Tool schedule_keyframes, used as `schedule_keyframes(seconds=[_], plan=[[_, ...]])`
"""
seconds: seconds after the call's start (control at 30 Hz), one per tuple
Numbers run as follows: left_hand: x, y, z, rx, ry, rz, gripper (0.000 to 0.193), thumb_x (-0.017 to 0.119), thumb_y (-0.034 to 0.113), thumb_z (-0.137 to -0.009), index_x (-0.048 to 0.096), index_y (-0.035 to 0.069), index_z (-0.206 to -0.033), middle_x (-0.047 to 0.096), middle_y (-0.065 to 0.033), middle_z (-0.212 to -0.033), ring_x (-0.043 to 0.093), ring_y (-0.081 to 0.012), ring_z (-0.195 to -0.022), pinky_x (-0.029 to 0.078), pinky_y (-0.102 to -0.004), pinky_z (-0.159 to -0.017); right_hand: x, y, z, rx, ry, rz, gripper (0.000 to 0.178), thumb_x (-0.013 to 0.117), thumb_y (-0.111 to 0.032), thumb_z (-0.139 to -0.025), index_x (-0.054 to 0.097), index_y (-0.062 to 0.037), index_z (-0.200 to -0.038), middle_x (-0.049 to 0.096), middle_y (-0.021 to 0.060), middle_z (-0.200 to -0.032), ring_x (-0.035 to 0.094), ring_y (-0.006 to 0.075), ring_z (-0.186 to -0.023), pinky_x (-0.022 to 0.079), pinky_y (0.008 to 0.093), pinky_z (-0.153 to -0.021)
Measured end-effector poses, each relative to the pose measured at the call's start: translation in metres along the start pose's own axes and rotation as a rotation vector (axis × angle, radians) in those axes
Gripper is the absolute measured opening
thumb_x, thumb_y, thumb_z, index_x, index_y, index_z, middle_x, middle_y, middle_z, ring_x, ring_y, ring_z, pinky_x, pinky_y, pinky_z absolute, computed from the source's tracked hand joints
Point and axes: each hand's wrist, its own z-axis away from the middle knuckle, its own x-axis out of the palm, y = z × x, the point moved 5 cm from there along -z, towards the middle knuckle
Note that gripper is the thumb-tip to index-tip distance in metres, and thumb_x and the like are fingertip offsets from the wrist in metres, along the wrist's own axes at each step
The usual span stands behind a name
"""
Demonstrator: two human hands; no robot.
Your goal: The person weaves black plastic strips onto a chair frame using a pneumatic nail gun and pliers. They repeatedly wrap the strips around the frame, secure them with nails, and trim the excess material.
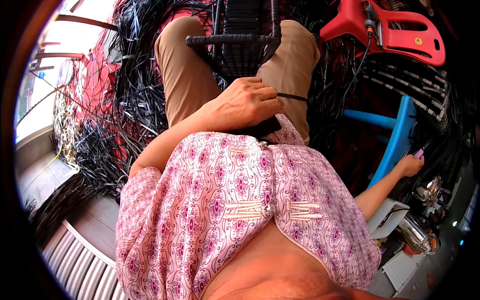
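My left hand [247, 102] lies over my lap with its fingers closed on a black strip [294, 96] that sticks out to the right across my trouser leg. Part of a dark, flat thing shows beneath this hand; I cannot make out its kind. Between my knees stands a black woven frame [235, 39] with wrapped bars, apart from both hands. Out to the right, beside a blue plastic stool [398, 135], my right hand [410, 166] is closed round a small pinkish-purple thing [419, 154]. Most of that thing is hidden by the fingers.
Heaps of loose black strips [132, 95] cover the red floor at the left. A red plastic stool [412, 35] at the upper right carries a corded tool [370, 25]. Shiny metal vessels [417, 232] stand at the lower right. Ribbed metal slats [82, 265] lie lower left.
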Motion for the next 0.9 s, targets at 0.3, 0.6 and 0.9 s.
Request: schedule_keyframes(seconds=[0.3,0.6,0.9], plan=[[0.0,-0.001,-0.016,-0.157,0.148,0.219,0.033,0.077,0.025,-0.088,0.069,0.006,-0.114,0.065,-0.0075,-0.094,0.066,-0.0254,-0.085,0.054,-0.0369,-0.075,-0.198,-0.117,0.078,0.363,-0.156,-1.366,0.037,0.065,-0.017,-0.098,0.064,0.0058,-0.127,0.059,0.0036,-0.083,0.048,0.0085,-0.067,0.036,0.021,-0.054],[0.039,-0.007,-0.036,-0.521,0.168,1.1,0.058,0.052,0.041,-0.107,0.047,-0.001,-0.147,0.061,-0.0104,-0.128,0.057,-0.0176,-0.119,0.047,-0.0336,-0.102,-0.242,-0.293,0.28,0.16,-1.395,-1.894,0.028,0.069,-0.014,-0.098,0.068,-0.0034,-0.124,0.068,-0.0028,-0.096,0.053,0.0036,-0.073,0.041,0.0195,-0.062],[0.026,-0.023,-0.033,-0.503,0.363,1.001,0.074,0.04,0.052,-0.109,0.019,0.006,-0.164,0.037,-0.0157,-0.159,0.037,-0.0259,-0.145,0.027,-0.04,-0.121,-0.254,-0.336,0.28,-0.261,-1.711,-2.158,0.104,0.07,-0.057,-0.09,0.02,-0.0007,-0.161,0.036,0.0179,-0.161,0.036,0.03,-0.149,0.031,0.0444,-0.119]])
